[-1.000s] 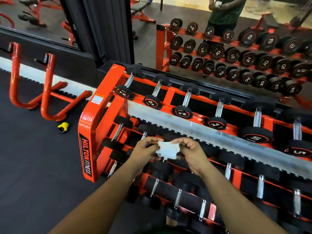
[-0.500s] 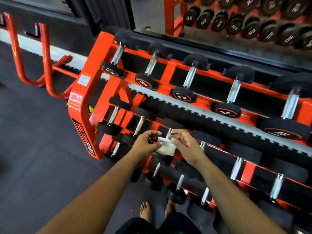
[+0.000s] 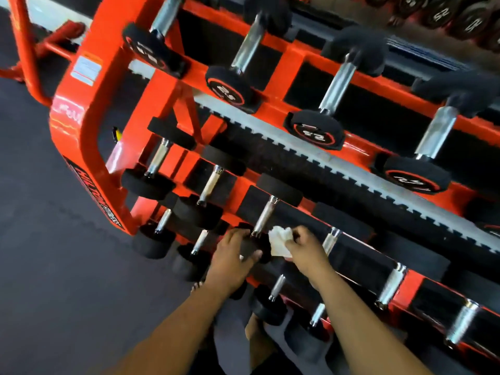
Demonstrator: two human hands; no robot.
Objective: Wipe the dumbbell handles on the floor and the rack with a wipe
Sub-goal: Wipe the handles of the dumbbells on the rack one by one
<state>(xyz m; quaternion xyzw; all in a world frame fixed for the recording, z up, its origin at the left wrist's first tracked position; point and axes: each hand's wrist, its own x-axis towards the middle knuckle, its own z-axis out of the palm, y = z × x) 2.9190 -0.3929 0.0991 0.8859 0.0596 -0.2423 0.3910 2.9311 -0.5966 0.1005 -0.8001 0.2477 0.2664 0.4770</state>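
Left hand: our left hand (image 3: 232, 255) grips the near black end of a dumbbell (image 3: 263, 220) on the middle shelf. Our fingers curl over the top of that end and our thumb wraps under it.
Right hand: our right hand (image 3: 305, 249) pinches a white wipe (image 3: 280, 240). The wipe is bunched up between our thumb and fingers.
Wipe: we see it just beside the low end of the shiny handle of the dumbbell we hold. We cannot tell if it touches the handle.
Dumbbell: it lies tilted on the rack, with its far end up and its near end down in our left hand.
Rack: the orange rack (image 3: 89, 115) has three shelves that we can see. Each one holds a row of black dumbbells with silver handles.
Top shelf: the round ends there have red rings and white numbers, too blurry for us to read.
Floor: the dark floor (image 3: 54, 266) is to the left of the rack.
Far off: an orange metal frame (image 3: 27, 50) stands on the floor at the top left, behind the rack.
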